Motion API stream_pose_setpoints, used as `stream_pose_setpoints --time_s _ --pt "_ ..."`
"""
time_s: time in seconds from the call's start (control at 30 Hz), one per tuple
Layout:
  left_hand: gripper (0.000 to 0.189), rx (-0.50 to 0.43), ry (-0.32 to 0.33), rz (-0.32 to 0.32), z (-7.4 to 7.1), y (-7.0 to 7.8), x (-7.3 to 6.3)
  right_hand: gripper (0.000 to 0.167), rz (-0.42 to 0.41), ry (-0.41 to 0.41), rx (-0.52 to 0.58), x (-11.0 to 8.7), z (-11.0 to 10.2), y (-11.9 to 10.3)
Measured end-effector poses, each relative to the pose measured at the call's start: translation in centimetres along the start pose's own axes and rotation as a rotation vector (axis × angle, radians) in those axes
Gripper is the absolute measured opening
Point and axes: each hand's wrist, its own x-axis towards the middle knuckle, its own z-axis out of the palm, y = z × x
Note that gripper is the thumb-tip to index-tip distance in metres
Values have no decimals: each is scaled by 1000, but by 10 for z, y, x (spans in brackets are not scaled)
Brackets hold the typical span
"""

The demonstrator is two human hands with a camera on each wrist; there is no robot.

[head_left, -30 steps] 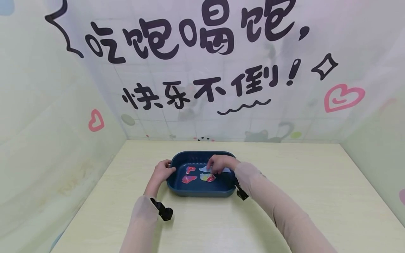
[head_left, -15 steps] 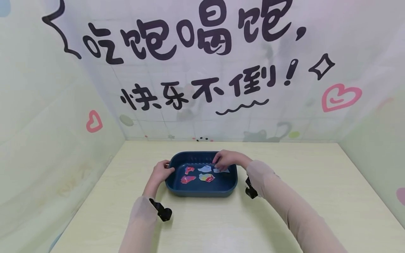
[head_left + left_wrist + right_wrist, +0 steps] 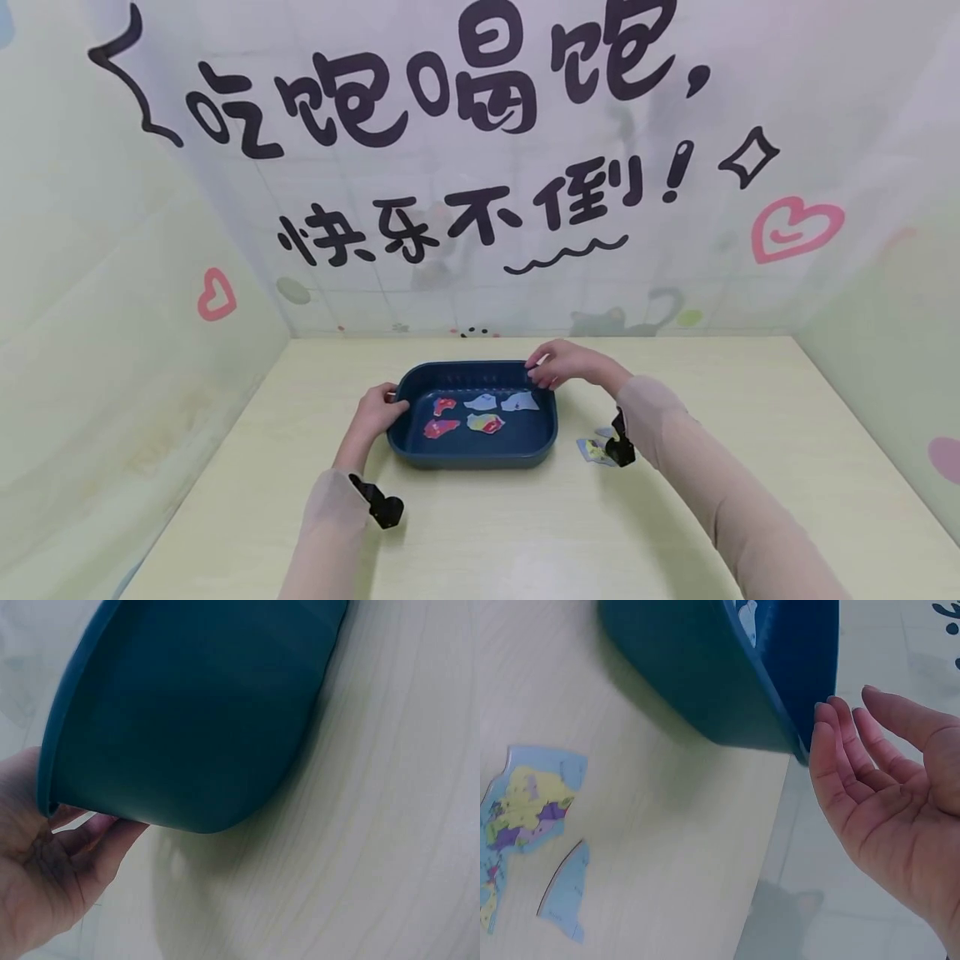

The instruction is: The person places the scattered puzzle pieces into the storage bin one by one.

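Note:
A dark blue rectangular tub [image 3: 472, 460] with rounded corners stands on the table. My left hand [image 3: 372, 414] grips its left rim, thumb inside and fingers outside; the left wrist view shows the tub's outer wall [image 3: 180, 735]. Flat map puzzle pieces lie inside: a small red one [image 3: 444, 407], a pink one [image 3: 441, 428], a multicoloured one [image 3: 486, 423] and two light-blue ones, a left piece [image 3: 481, 402] and a right piece [image 3: 519, 402]. At the back right corner is my right hand [image 3: 572, 364], fingers loosely bent, holding nothing. Whether its fingertips touch the rim I cannot tell.
Right of the tub, more map pieces lie on the table [image 3: 517, 542], among them a yellow-and-purple one [image 3: 534, 796] and a pale blue one [image 3: 566, 892], partly behind the right wrist camera [image 3: 619, 450]. A printed curtain [image 3: 450, 292] hangs behind the table.
My right hand has moved from over the light-blue pieces in the tub to its back right corner, uncovering them. Pieces on the table have come into view. My left hand keeps its grip.

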Motion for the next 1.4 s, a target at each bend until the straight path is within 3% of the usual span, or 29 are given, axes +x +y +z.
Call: stream_pose_setpoints --time_s 0.3,0.9,1.27,1.4 --pt "40 18 -1 2 0 1 -1 36 -10 39 24 -18 -15 28" --pt "40 20 3 12 1 -1 -1 41 124 31 15 -47 -24 94" --pt "39 15 8 19 0 1 -1 39 45 42 2 -59 -23 114" --pt "40 24 7 20 0 0 -1 34 -18 42 -61 -59 -18 115"
